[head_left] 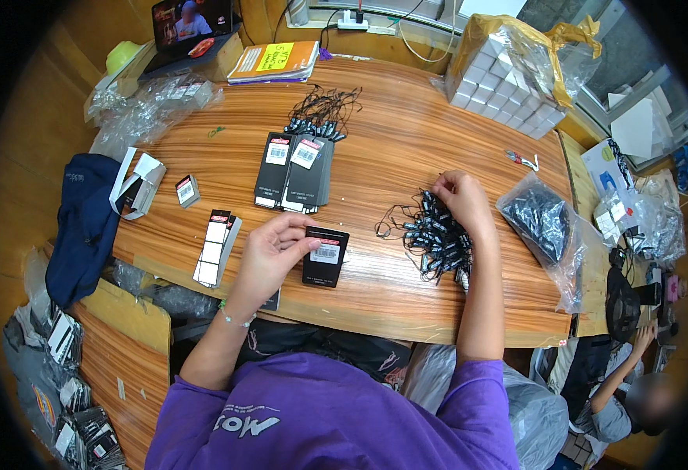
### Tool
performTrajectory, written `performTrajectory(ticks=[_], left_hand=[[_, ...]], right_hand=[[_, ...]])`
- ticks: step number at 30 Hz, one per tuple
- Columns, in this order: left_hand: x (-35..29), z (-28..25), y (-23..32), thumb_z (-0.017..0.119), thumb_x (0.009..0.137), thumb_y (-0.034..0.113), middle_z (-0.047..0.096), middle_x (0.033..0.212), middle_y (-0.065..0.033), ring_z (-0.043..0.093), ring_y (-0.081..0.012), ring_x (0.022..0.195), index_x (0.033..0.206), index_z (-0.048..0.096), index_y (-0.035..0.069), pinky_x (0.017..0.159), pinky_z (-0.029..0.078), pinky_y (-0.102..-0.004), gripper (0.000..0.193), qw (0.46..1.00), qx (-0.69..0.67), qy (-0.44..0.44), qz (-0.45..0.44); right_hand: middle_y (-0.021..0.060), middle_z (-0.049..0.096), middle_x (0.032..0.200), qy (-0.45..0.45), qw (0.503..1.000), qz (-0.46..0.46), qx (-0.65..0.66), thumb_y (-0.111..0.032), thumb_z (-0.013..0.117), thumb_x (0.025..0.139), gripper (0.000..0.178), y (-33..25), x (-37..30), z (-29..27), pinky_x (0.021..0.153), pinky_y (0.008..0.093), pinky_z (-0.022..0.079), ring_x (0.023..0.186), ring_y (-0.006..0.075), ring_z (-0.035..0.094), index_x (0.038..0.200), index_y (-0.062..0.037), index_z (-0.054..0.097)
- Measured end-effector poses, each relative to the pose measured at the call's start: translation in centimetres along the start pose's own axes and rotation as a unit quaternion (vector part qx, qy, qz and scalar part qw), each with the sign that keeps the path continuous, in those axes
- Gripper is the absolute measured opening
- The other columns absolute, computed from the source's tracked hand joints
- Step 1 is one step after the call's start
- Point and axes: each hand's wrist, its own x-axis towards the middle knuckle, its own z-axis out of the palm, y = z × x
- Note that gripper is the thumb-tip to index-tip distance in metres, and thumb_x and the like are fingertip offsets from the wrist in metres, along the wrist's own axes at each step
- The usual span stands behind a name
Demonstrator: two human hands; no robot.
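Between the thumb and fingers of my left hand (275, 244) is a black hang tag (323, 268) with a white barcode sticker, held upright over the front part of the table. My right hand (465, 205) is closed in a pinch at the upper edge of a tangled pile of black hang-tag strings (438, 241); what its fingertips grip is hidden. Farther back, stacks of black stickered hang tags (273, 174) lie beside one another, with more black strings (324, 106) bunched behind them. A stack of black-and-white cards (213, 249) lies left of my left hand.
On the left are a small sticker stack (187, 190), a white roll (146, 184) and a dark blue pouch (89, 223). To the right lie a plastic bag of black items (539, 223) and cutters (521, 160). White boxes (504, 82) stand behind. Another person (614, 392) sits at right.
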Motion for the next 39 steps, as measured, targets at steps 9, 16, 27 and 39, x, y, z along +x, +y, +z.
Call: performTrajectory(ticks=[9, 16, 27, 39], left_hand=[[-0.1, 0.6, 0.0, 0.06, 0.081, -0.003, 0.065, 0.091, -0.0083, 0.061, -0.0101, 0.084, 0.101, 0.056, -0.003, 0.076, 0.049, -0.0204, 0.02, 0.998, -0.016, -0.054, -0.003], [-0.3, -0.1, -0.5, 0.061, 0.082, 0.0, 0.065, 0.094, -0.0089, 0.062, -0.0107, 0.085, 0.098, 0.063, -0.005, 0.077, 0.05, -0.0224, 0.017, 0.995, 0.05, -0.083, -0.008], [2.9, 1.9, 4.0, 0.06, 0.081, 0.0, 0.058, 0.107, -0.01, 0.06, -0.0138, 0.091, 0.092, 0.065, -0.002, 0.078, 0.049, -0.0228, 0.012, 0.968, 0.14, -0.098, 0.182], [5.1, 1.3, 3.5, 0.065, 0.077, 0.0, 0.066, 0.091, -0.0078, 0.06, -0.0103, 0.083, 0.089, 0.067, -0.004, 0.074, 0.048, -0.0222, 0.013, 0.985, 0.086, -0.135, 0.064]], right_hand=[[0.0049, 0.056, 0.066, 0.005, 0.977, 0.0, 0.213, -0.008, 0.063, 0.074, 0.007, 1.2, 1.1, 2.1, 0.06, 0.0274, 0.043, 0.063, 0.0147, 0.053, 0.076, -0.0014, 0.06], [0.0006, 0.056, 0.072, 0.008, 0.889, -0.011, 0.457, -0.006, 0.057, 0.085, 0.005, -1.1, 0.5, -0.3, 0.061, 0.023, 0.041, 0.064, 0.0101, 0.051, 0.085, -0.0026, 0.054], [0.0064, 0.06, 0.072, -0.179, 0.861, -0.113, 0.462, -0.006, 0.054, 0.088, 0.008, -7.5, -0.8, -3.5, 0.06, 0.0233, 0.048, 0.066, 0.0112, 0.058, 0.091, -0.0009, 0.05], [0.0015, 0.054, 0.057, -0.252, 0.89, -0.172, 0.339, -0.008, 0.059, 0.084, 0.011, -11.4, -0.3, -1.6, 0.044, 0.0212, 0.034, 0.052, 0.0056, 0.049, 0.088, -0.0023, 0.051]])
